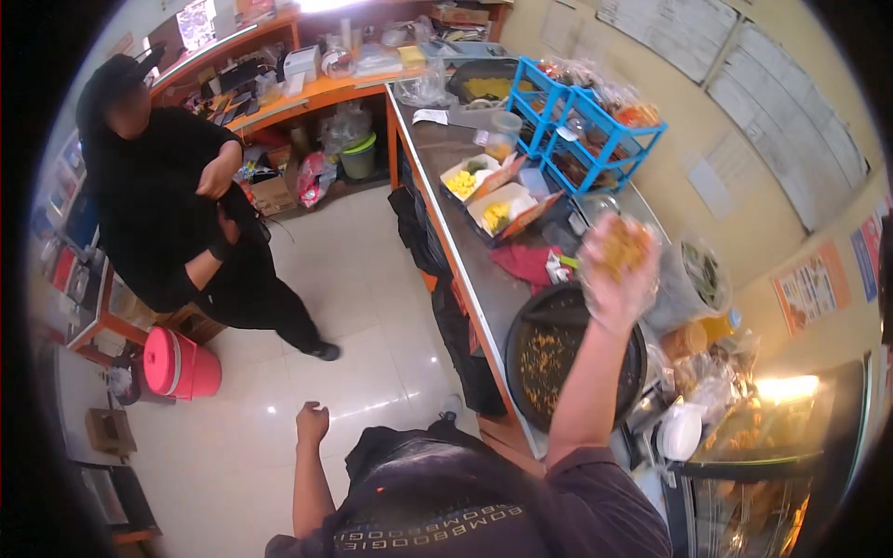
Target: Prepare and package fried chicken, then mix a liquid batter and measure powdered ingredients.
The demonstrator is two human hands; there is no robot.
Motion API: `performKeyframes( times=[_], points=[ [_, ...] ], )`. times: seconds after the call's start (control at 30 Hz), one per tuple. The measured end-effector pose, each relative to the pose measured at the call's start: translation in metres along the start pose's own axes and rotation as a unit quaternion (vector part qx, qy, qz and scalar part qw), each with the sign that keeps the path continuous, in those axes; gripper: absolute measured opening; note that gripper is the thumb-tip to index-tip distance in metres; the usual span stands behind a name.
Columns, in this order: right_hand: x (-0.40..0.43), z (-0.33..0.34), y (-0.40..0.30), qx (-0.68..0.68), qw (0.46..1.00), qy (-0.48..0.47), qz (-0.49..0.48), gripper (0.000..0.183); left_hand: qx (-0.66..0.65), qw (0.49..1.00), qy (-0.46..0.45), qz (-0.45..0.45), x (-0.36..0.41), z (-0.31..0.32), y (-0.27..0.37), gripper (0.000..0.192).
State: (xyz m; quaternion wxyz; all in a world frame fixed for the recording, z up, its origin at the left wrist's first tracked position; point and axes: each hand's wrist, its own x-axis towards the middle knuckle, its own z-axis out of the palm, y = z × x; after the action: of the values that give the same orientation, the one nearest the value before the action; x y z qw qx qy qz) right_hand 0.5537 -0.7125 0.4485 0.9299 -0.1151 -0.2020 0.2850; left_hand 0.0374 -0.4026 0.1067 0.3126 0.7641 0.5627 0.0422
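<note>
My right hand (618, 296), in a clear plastic glove, is raised over the counter with a heap of golden-brown crumbly food (623, 252) in it. Below my right forearm sits a round black pan (520, 349) with similar loose crumbs (544, 366) scattered over its bottom. My left hand (312, 422) hangs bare above the tiled floor, fingers loosely curled, with nothing visible in it. Beyond the pan, two open cardboard food boxes (513, 227) (481, 190) hold yellow pieces and white food that looks like rice. A dark red cloth (523, 266) lies between boxes and pan.
Blue stacked baskets (603, 150) with bagged goods stand against the wall. A large clear tub (687, 282) holds green leaves. A lit glass display case (760, 453) is at right. A person in black (167, 195) stands across the floor, near a pink lidded bucket (185, 363).
</note>
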Motion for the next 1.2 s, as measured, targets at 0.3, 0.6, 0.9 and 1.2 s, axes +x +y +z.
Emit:
performKeyframes(
  times=[0.3, 0.6, 0.9, 1.2],
  points=[
    [0.225, -0.151, 0.159, -0.218, 0.863, 0.440, -0.119, 0.038, -0.025, 0.980, -0.121, -0.156, 0.077, 0.074, -0.099, 0.031],
    [0.215, -0.181, 0.239, -0.833, 0.317, 0.439, 0.116, 0.050, -0.065, 0.890, -0.448, -0.054, 0.163, 0.017, -0.145, 0.034],
    [0.215, -0.159, 0.250, -0.861, 0.236, 0.426, 0.146, 0.066, -0.234, 0.913, -0.263, -0.204, 0.341, -0.040, -0.034, 0.046],
    [-0.105, -0.059, 0.173, -0.893, 0.416, 0.172, -0.023, 0.043, -0.116, 0.919, -0.363, -0.099, 0.331, 0.055, 0.075, 0.029]
  ],
)
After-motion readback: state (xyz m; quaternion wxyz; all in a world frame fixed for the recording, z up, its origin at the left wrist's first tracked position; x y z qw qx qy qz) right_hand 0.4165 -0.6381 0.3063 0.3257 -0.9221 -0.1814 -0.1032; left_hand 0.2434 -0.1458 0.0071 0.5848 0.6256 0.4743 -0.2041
